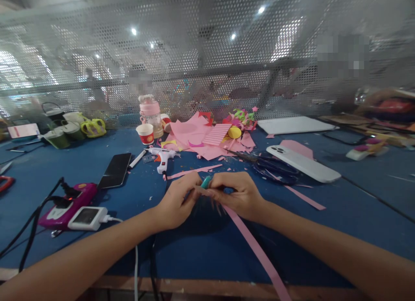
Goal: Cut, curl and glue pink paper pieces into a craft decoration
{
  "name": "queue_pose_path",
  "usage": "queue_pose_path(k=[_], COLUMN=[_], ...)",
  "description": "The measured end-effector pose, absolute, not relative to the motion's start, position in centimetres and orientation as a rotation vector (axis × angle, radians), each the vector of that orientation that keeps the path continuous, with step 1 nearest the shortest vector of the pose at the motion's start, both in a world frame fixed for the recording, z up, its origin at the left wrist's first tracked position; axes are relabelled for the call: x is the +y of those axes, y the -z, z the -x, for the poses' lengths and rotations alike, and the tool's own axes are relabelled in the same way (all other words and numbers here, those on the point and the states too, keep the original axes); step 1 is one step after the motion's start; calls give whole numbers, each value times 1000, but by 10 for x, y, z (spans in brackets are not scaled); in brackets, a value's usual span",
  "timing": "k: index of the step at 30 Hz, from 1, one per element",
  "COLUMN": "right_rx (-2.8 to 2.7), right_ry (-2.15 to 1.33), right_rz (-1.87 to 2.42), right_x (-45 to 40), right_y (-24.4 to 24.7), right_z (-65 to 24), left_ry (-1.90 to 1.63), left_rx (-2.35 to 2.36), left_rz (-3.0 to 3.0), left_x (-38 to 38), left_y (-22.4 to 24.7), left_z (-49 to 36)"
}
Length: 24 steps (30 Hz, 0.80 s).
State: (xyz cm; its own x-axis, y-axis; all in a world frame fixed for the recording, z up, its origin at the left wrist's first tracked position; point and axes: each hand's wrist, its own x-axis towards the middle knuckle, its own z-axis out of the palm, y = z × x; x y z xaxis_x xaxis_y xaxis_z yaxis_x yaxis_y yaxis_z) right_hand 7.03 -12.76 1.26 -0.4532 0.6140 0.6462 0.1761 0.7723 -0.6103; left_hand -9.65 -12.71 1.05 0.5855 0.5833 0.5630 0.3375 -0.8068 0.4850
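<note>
My left hand (pixel 177 201) and my right hand (pixel 242 196) meet above the blue table, thumbs and fingertips pinched close together. Between the fingertips a small rounded teal piece (pixel 206 182) shows; its full shape is hidden. A long pink paper strip (pixel 251 240) runs from under my right fingers, down over the table's front edge. How the strip meets the teal piece is covered by my fingers. Just beyond my hands, another pink strip (pixel 194 171) lies by a white hot glue gun (pixel 164 158). Dark-handled scissors (pixel 275 169) rest past my right hand.
Pink paper sheets and scraps (pixel 191 134) are heaped at the back, near a paper cup (pixel 145 134) and a bottle (pixel 151 115). A white phone (pixel 304 164) lies right. On the left are a black phone (pixel 116 170) and a purple power strip (pixel 61 210) with cords.
</note>
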Motion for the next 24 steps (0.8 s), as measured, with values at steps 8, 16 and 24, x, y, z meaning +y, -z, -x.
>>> queue_pose_path(k=[8, 16, 24], right_rx=[-2005, -1998, -1985], right_ry=[-424, -306, -578], right_rz=[601, 498, 740], right_x=[-130, -129, -128], right_y=[-12, -9, -11], right_z=[-70, -71, -72], left_ry=[-1143, -1191, -1224], left_rx=[717, 667, 697], left_rz=[-2533, -2564, -2630], left_x=[-129, -130, -130], left_y=[-11, -11, -11], left_z=[96, 95, 96])
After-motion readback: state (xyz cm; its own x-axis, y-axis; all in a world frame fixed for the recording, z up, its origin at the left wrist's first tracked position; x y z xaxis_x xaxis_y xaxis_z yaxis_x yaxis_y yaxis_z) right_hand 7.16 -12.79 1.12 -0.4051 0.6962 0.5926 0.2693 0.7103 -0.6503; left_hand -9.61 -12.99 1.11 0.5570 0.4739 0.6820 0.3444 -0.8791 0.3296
